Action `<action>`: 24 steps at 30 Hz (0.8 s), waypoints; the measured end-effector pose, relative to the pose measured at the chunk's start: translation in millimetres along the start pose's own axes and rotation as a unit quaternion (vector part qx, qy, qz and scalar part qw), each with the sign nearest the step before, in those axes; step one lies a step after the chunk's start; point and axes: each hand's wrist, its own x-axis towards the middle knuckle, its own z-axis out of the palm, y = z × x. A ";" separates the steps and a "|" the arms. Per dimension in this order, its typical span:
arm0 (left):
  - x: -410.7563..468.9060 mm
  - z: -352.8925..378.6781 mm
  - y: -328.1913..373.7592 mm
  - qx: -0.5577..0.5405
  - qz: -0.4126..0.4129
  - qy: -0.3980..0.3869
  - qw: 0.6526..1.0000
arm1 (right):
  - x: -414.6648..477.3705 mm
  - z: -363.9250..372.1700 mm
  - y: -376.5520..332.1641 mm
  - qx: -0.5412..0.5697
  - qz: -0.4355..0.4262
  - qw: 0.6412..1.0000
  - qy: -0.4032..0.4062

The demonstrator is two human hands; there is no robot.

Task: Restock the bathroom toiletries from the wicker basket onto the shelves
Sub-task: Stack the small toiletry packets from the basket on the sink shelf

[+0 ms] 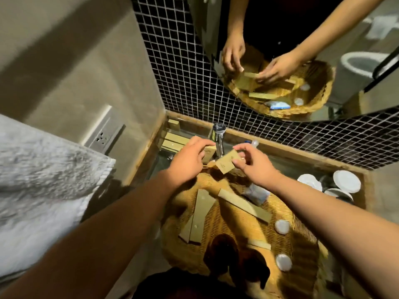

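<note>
A wicker basket (237,225) sits below my arms, holding several long kraft-paper packets (201,214), a clear plastic sachet (255,194) and white round lids (281,227). My right hand (252,162) pinches a small kraft box (225,162) above the basket's far rim. Just left of the tap, my left hand (190,158) grips another small kraft box (209,151). Several kraft boxes (172,140) are stacked on the wooden-framed shelf (291,157) at the back left.
A chrome tap (219,137) stands between my hands. White cups (345,182) sit at the shelf's right end. A grey towel (43,180) hangs on the left beside a wall socket (103,137). Above, a mirror (280,61) over black mosaic tiles reflects the basket and hands.
</note>
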 end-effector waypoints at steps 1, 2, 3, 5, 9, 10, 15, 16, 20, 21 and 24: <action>5.1 -6.3 -3.2 0.007 -0.006 0.009 1.000 | 7.7 -0.5 -6.5 -0.014 -0.016 1.000 0.003; 9.5 -12.0 -7.3 0.012 -0.017 0.016 1.000 | 15.6 -0.4 -13.1 -0.025 -0.031 0.999 0.010; 13.8 -16.9 -12.4 0.016 -0.031 0.021 0.999 | 23.9 0.8 -19.8 -0.036 -0.044 0.998 0.021; 22.5 -25.3 -25.0 0.023 -0.045 0.026 0.998 | 40.0 6.4 -32.8 -0.055 -0.054 0.996 0.045; 43.0 -39.8 -50.5 0.041 -0.059 0.060 0.996 | 70.1 25.4 -55.4 -0.036 -0.032 0.997 0.059; 48.3 -41.9 -57.0 0.038 -0.075 0.084 0.993 | 76.9 31.8 -59.8 -0.023 -0.030 0.998 0.047; 68.1 -37.6 -85.6 0.014 -0.191 0.177 0.965 | 113.7 70.3 -72.5 -0.034 -0.057 0.998 0.020; 72.2 -35.5 -91.5 0.010 -0.211 0.184 0.960 | 120.6 77.8 -73.4 -0.039 -0.050 0.998 -0.001; 87.9 -29.9 -115.3 0.020 -0.268 0.174 0.948 | 144.8 99.6 -68.2 -0.073 -0.030 0.996 -0.035; 91.3 -28.6 -120.3 0.030 -0.276 0.167 0.946 | 150.3 103.6 -65.7 -0.079 -0.025 0.996 -0.030; 100.1 -23.4 -130.6 0.054 -0.291 0.155 0.943 | 164.7 114.2 -58.3 -0.084 -0.002 0.996 -0.018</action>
